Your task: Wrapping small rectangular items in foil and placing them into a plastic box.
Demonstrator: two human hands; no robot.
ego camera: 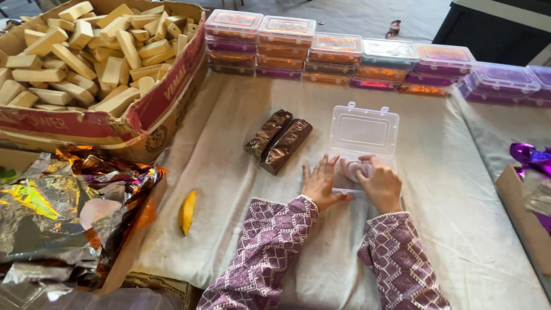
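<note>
A clear plastic box lies open on the cloth, its lid tipped back. My right hand presses down inside the box's base on a pale purple liner. My left hand rests flat with fingers spread at the box's left edge, touching it. Two brown foil-wrapped bars lie side by side just left of the box, apart from both hands.
A large cardboard carton of pale unwrapped bars fills the far left. Stacked filled clear boxes line the back edge. Crumpled foil sheets sit near left, a yellow piece beside them, purple foil at right.
</note>
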